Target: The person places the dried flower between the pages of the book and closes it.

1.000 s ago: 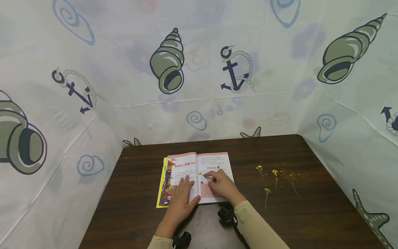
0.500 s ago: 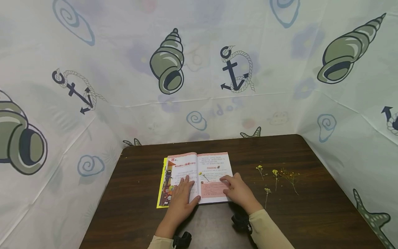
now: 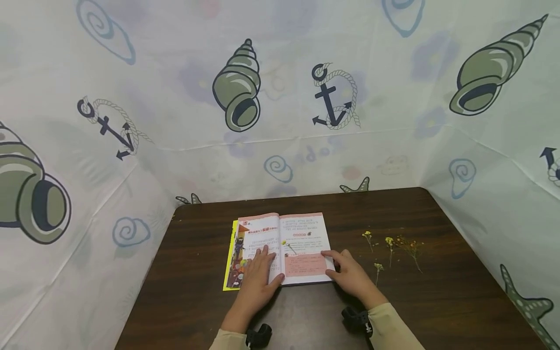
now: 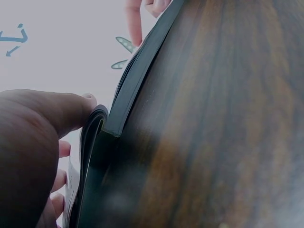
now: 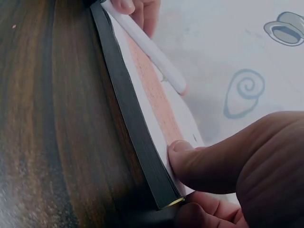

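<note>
An open book [image 3: 302,227] lies on the brown table, with a yellow edge showing along its left side. My left hand [image 3: 258,279] rests on the left page, fingers extended, its thumb [image 4: 71,110] near the inner fold. On the right page lies a small dried yellow flower [image 3: 284,242] with a thin stem, touched by neither hand. My right hand [image 3: 353,278] holds the book's right edge near the lower corner. In the right wrist view its thumb [image 5: 190,159] presses on the page, while other fingers curl beside the edge, their tips partly hidden.
Several dried sprigs lie on the table right of the book: yellow ones [image 3: 367,236], [image 3: 390,241], a pale one [image 3: 378,267] and a bushier brownish one [image 3: 411,247]. Patterned cloth [image 3: 297,160] surrounds the table [image 3: 210,243] at the back and sides.
My right hand has let go of the yellow flower on the right page and moved right to the book's edge. My left hand has stayed on the left page.
</note>
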### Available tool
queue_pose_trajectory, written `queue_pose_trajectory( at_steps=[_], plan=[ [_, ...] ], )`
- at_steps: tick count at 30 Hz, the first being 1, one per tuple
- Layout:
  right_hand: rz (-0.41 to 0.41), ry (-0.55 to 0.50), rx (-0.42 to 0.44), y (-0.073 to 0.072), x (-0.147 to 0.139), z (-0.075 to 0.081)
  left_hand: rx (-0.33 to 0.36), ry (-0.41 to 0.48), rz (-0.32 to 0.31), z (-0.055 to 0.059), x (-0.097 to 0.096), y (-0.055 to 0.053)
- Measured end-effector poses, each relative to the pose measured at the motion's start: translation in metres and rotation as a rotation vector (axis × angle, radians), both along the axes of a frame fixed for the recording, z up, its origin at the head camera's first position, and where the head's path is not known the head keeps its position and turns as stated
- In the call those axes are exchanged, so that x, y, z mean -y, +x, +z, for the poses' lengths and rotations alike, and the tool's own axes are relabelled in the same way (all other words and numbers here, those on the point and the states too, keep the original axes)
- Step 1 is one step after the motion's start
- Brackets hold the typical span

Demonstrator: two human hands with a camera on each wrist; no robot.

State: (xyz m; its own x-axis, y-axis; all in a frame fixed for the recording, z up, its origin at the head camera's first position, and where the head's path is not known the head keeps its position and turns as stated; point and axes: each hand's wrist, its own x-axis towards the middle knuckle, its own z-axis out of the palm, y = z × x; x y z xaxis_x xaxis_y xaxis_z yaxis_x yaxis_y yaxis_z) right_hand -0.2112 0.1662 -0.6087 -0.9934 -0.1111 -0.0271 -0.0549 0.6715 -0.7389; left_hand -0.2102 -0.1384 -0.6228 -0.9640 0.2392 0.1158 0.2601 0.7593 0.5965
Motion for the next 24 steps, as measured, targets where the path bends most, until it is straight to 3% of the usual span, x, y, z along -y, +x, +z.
queue_pose_trajectory(
  at_steps=[12,24],
  plan=[
    [0.056,-0.068,0.054,-0.0001,-0.0056,0.0064,0.032,-0.009,0.0,0.0021,-0.0008,-0.0008],
    [-0.012,-0.031,-0.055,-0.0015,0.0015,0.0,0.03,-0.012,-0.002,0.0016,-0.001,-0.0011]
  ],
)
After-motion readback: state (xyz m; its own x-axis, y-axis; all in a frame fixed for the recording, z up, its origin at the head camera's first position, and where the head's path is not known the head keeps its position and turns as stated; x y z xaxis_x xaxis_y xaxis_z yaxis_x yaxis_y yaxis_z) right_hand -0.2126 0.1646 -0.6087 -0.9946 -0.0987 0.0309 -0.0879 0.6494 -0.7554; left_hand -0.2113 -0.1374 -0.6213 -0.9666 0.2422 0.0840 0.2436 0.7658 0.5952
